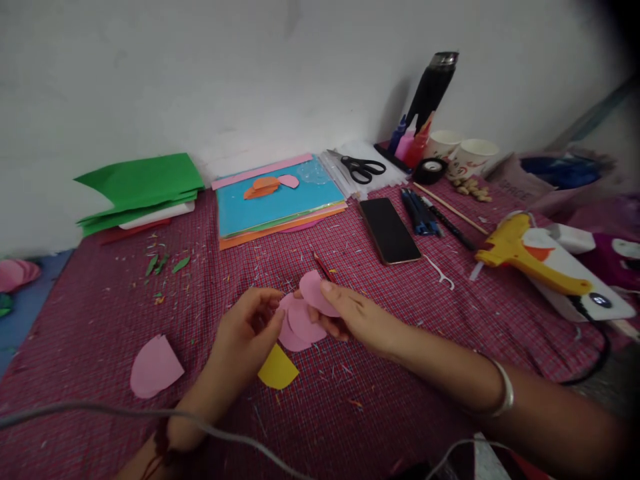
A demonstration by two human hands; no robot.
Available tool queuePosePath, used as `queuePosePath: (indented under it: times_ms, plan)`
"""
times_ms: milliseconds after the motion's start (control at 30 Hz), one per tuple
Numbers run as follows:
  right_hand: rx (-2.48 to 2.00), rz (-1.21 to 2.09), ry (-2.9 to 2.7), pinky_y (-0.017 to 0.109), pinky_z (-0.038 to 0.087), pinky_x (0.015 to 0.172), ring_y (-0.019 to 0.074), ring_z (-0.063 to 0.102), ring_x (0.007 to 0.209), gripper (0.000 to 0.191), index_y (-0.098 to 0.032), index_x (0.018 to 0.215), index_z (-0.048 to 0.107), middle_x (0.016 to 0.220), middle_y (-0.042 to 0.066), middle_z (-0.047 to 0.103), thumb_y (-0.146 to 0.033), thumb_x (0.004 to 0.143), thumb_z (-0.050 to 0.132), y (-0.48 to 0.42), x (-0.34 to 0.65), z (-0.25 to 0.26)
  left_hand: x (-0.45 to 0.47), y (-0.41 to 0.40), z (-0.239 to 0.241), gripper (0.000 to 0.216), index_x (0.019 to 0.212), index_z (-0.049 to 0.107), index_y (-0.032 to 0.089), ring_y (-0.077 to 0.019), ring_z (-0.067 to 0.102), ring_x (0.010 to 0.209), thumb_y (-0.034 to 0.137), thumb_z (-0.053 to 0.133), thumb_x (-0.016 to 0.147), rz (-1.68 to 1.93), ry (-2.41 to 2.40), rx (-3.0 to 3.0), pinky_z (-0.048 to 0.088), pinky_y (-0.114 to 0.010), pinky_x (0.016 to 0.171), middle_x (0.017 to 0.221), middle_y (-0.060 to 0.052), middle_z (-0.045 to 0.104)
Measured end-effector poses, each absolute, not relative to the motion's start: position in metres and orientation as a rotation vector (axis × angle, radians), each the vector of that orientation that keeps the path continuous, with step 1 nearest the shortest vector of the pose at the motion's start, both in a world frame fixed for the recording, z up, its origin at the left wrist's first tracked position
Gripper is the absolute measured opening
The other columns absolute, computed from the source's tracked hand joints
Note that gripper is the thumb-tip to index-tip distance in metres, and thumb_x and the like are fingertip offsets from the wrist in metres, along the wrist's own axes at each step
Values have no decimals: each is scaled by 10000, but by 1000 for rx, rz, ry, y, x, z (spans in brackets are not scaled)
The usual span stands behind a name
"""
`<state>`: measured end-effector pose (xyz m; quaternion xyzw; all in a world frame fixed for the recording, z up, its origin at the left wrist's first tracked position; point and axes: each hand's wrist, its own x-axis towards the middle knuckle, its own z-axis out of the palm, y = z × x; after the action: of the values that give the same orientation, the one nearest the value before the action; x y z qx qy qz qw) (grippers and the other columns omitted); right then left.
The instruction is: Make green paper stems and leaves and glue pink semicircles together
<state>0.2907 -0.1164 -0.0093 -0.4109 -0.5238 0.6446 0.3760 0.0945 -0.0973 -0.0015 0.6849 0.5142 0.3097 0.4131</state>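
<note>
Between thumb and fingers my right hand (353, 310) grips a pink paper petal (314, 290). Beneath it, several more pink paper pieces (299, 327) overlap at the middle of the table. My left hand (250, 330) is beside them with its fingers curled and apart; no paper shows clearly in its grasp. Partly covered by that hand, a yellow paper piece (279, 368) lies on the cloth. Off to the left is another pink paper piece (156, 368), rounded on one side. A pencil (324, 267) lies just behind the pink pieces.
Coloured paper sheets (270, 210) lie at the back, near black scissors (360, 167). Green sheets (145, 187) rest against the wall. A phone (390, 230), pens (420, 212) and a yellow glue gun (530, 253) are to the right. A grey cable (200, 421) crosses in front.
</note>
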Motion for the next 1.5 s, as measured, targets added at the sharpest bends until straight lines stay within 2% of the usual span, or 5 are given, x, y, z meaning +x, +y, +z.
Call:
queuePosePath:
  times_ms: [267,533,800,1133,1500]
  plan:
    - [-945,1508,-1584,344,408,918,197,531,1052,322,-196,1086,580,977,68,588,-417,983,369,-124,286,2,102,-115,11,421,1226,568,263,-141,611,856,93,556,842,975,1106,2146,520,-244,665,1051,-36,621]
    - [-964,1635,-1495,291,377,586,137,439,622,414,-211,772,483,646,-18,438,-548,956,327,-124,288,0,97,-123,-3,631,1390,421,307,-196,599,1065,34,543,834,964,1087,2362,546,-318,858,1249,-61,581]
    - [-865,1901,-1147,253,331,524,116,428,583,419,-174,807,525,649,-8,463,-566,907,417,-124,286,-9,99,-122,2,444,1221,568,225,-176,584,1098,2,546,838,1081,972,2404,528,-294,886,1224,-75,598]
    - [-980,1877,-1159,231,290,449,86,376,465,305,-155,955,565,551,-49,439,-419,934,414,-120,287,-9,86,-107,7,121,833,607,209,-70,481,488,306,564,890,846,1248,1440,382,-167,448,583,54,548]
    - [-1045,1646,-1426,267,283,458,98,341,472,514,-177,774,505,540,-49,372,-572,958,234,-116,291,-1,88,-95,-3,236,1035,613,199,-126,575,637,274,610,811,731,1263,1782,465,-240,557,734,12,591]
